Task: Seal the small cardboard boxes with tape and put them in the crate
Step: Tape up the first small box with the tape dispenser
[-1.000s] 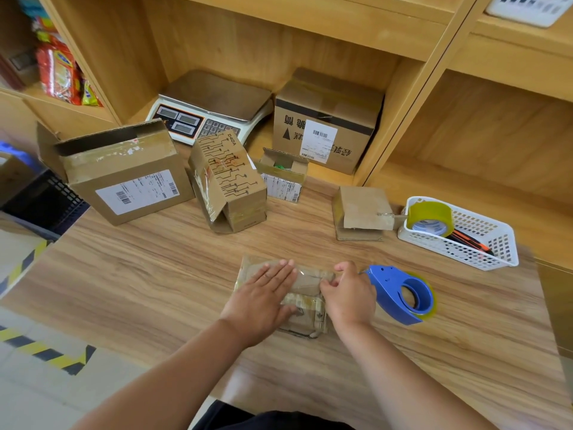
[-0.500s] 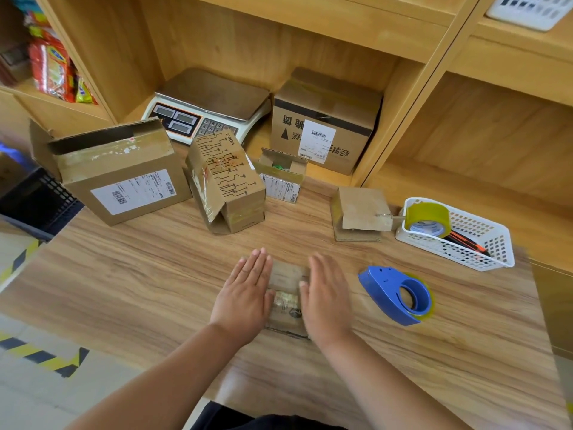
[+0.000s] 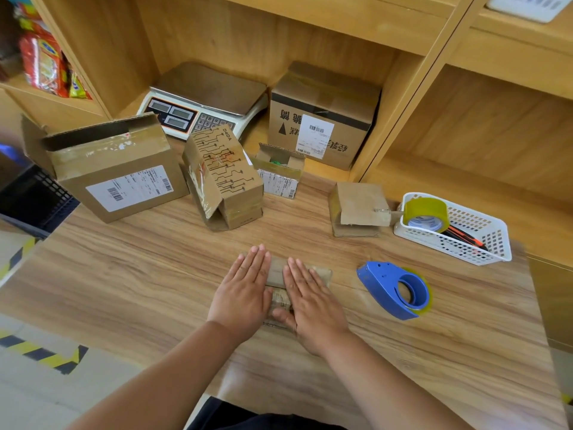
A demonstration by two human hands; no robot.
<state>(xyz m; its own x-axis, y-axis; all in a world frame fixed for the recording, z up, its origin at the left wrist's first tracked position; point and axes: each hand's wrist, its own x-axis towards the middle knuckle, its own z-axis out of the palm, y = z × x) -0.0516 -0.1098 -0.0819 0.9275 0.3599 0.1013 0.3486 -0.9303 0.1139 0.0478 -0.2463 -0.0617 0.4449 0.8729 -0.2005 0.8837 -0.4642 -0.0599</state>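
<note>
Head view: left hand [image 3: 245, 293] and right hand [image 3: 310, 301] lie flat, fingers extended, pressing the small box [image 3: 277, 276] near the counter's [image 3: 124, 274] front edge; neither grasps it. Risk: uneven pressure could wrinkle the tape or leave the seam lifting.

Left hand [image 3: 243, 293] and right hand [image 3: 311, 301] flat, palms down, side by side.
</note>
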